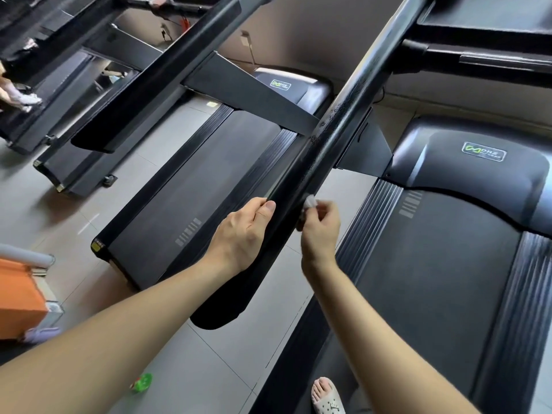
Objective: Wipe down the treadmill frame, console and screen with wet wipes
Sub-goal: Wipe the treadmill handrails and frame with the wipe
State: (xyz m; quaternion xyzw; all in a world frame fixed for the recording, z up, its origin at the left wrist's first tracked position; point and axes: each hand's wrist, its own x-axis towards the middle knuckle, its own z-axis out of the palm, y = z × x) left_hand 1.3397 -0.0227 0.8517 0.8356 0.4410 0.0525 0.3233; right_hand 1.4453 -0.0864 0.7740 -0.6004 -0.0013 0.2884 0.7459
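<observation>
The right hand (321,231) pinches a small crumpled white wet wipe (310,201) in its fingertips and holds it against the right flank of the long glossy black handrail (343,115) of the treadmill frame. The left hand (248,231) is wrapped round the same rail just beside it, thumb on top.

Further up the rail a speckled, beaded patch looks like moisture, so I judge that stretch wiped. The lower part, down to the rounded end near the person, seems to be the piece in hand. The console and screen are not plainly in view, and nothing shows whether they are done; most likely they remain.

The rail runs free both ways, with the dark running belt (433,294) to its right and grey floor tiles (194,369) beneath. A neighbouring black treadmill (194,189) stands to the left, well apart. A small green object (142,382) lies on the floor, and a foot in a white sandal (327,395) stands near the belt's edge.
</observation>
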